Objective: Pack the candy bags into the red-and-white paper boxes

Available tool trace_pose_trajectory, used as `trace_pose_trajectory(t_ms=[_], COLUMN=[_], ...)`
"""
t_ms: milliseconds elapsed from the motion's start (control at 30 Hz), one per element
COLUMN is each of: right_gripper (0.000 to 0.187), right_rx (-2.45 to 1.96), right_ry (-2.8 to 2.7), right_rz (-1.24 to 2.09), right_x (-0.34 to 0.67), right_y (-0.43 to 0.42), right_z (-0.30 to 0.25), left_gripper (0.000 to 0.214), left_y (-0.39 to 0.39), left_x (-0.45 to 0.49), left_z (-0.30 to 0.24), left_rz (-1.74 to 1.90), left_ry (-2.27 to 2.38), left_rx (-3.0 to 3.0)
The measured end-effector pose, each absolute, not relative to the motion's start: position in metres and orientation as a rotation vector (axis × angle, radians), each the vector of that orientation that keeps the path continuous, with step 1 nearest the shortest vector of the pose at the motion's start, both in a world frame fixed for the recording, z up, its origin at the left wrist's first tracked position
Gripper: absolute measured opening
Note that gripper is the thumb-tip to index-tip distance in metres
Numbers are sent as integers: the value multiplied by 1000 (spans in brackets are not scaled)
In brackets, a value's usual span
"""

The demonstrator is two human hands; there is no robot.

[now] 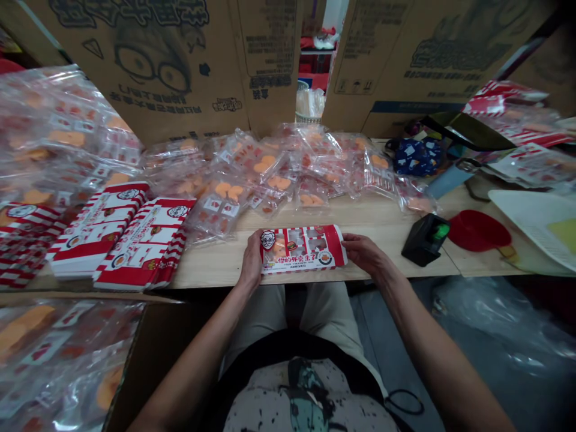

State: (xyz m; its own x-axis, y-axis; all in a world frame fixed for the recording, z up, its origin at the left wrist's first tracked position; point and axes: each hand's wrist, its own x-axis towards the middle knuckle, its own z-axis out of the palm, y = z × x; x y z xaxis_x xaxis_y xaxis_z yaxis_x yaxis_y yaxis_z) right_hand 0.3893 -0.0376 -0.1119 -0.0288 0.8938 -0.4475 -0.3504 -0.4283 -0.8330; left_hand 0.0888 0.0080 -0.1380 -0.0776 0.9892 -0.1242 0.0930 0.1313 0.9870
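Note:
A red-and-white printed cardboard box (pixel 302 251) with cut-out windows lies near the table's front edge, orange pieces showing through it. My left hand (pixel 252 261) grips its left end, fingers partly hidden behind it. At the right end, my right hand (pixel 362 252) pinches the box's edge between thumb and fingers. Behind the box lies a heap of clear plastic packets (pixel 270 165) with orange pieces and small printed cards inside. To the left rest stacks of flat red-and-white printed boxes (pixel 146 243).
A black tape dispenser (pixel 423 240) stands right of my hands, beside a red round object (pixel 479 230) and a white tray (pixel 531 210). Large cardboard cartons (pixel 180 72) wall off the back. An open carton (pixel 148 360) of packets sits lower left. More packets (pixel 58 132) pile up at left.

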Motion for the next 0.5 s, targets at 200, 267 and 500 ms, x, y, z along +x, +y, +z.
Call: trace_pose_trajectory(t_ms=[200, 267, 500], right_gripper=[27, 33, 43], right_rx=[-1286, -1375, -1744], right_ry=[-710, -788, -870], right_rz=[1747, 1703, 1116], right_x=[381, 378, 386], right_y=[-34, -34, -51], right_z=[-116, -118, -132], left_gripper=[52, 55, 54], left_y=[11, 15, 4], left_x=[90, 89, 84], left_z=[-143, -147, -146], left_rz=[1111, 1103, 1047], left_ry=[1385, 1379, 1290], left_rx=[1160, 1188, 1383])
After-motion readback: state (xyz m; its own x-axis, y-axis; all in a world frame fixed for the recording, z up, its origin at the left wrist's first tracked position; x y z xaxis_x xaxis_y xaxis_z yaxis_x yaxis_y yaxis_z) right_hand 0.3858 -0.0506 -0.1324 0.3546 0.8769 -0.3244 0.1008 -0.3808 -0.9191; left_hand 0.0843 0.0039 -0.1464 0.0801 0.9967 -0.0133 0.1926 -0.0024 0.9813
